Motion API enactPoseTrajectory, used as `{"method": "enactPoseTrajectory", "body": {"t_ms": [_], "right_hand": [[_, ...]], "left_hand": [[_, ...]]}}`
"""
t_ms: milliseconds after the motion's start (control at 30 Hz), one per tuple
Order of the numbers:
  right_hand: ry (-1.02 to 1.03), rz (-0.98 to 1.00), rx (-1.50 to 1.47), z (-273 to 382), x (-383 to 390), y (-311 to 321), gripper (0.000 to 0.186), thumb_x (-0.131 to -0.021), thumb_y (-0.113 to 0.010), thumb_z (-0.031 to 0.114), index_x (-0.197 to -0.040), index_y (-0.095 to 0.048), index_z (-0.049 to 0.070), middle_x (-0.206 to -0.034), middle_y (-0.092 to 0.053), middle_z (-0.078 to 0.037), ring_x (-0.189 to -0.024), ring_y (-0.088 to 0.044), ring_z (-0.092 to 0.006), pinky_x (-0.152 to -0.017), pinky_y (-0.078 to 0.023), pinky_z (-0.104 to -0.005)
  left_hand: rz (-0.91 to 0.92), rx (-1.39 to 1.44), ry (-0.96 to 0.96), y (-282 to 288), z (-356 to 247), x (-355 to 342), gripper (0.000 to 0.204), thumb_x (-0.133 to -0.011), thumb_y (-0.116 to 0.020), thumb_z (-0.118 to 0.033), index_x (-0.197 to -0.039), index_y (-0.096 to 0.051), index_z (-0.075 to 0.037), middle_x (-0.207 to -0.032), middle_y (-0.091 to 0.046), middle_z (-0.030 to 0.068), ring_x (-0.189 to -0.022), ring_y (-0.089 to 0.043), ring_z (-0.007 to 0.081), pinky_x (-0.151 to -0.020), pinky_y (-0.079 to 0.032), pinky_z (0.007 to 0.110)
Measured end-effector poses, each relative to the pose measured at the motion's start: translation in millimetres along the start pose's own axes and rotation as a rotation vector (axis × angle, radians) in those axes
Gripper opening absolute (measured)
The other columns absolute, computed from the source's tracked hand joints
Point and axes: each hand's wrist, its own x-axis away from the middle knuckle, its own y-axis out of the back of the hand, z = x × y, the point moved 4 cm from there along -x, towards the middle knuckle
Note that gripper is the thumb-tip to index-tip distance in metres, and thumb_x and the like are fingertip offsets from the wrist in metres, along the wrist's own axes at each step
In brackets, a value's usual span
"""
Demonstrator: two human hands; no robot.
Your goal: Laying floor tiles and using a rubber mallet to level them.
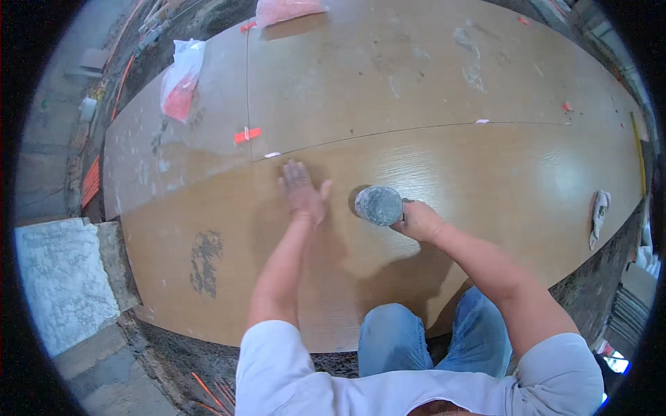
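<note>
Here, round grey tool left of right hand, gripped at its side, left hand spread

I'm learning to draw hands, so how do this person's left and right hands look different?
The left hand is open with its thumb sticking out, while the right hand is curled up. The left hand holds nothing, but the right hand grips the round, grey-topped container by its side. The left hand reaches away from the person; the right hand reaches more toward the left. Both are bare, and both are over the tan board.
</note>
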Motion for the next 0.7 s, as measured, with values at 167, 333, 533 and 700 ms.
{"method": "enactPoseTrajectory", "body": {"t_ms": [167, 333, 533, 700], "right_hand": [[0.039, -0.027, -0.011, -4.2, -0.5, -3.6, 0.031, -0.080, -0.064, 0.030, -0.095, -0.062, 0.002, -0.097, -0.064, -0.022, -0.086, -0.063, -0.0407, -0.079, -0.052, -0.0460], [0.077, -0.031, -0.011, 3.4, -3.6, -5.1, 0.031, -0.080, -0.064, 0.029, -0.095, -0.061, 0.001, -0.096, -0.064, -0.022, -0.086, -0.063, -0.0405, -0.079, -0.052, -0.0461], [0.047, -0.033, -0.044, 0.4, 1.4, -1.2, 0.032, -0.077, -0.069, 0.024, -0.099, -0.062, 0.002, -0.098, -0.064, -0.022, -0.090, -0.062, -0.0402, -0.081, -0.051, -0.0463], [0.065, 0.014, -0.087, 35.4, 5.6, -6.6, 0.031, -0.077, -0.068, 0.021, -0.101, -0.061, 0.003, -0.094, -0.065, -0.022, -0.088, -0.062, -0.0412, -0.078, -0.051, -0.0471]], "left_hand": [[-0.025, -0.010, -0.142, 24.7, -11.7, -30.6, 0.088, -0.089, -0.045, -0.055, -0.147, -0.015, 0.004, -0.156, -0.007, 0.0196, -0.145, -0.003, 0.0330, -0.117, -0.001, 0.046], [-0.044, -0.007, -0.125, 17.6, -0.5, -35.2, 0.088, -0.088, -0.045, -0.055, -0.148, -0.014, 0.002, -0.156, -0.009, 0.0179, -0.145, -0.004, 0.0327, -0.117, -0.001, 0.046], [-0.035, 0.025, -0.116, 21.5, -9.7, -37.9, 0.084, -0.088, -0.045, -0.057, -0.148, -0.022, -0.004, -0.156, -0.012, 0.0186, -0.145, -0.004, 0.0355, -0.117, -0.002, 0.046], [-0.191, 0.054, -0.180, 17.8, -4.8, -36.0, 0.079, -0.088, -0.047, -0.056, -0.146, -0.027, -0.006, -0.153, -0.017, 0.0236, -0.142, -0.009, 0.0418, -0.117, -0.006, 0.049]]}}
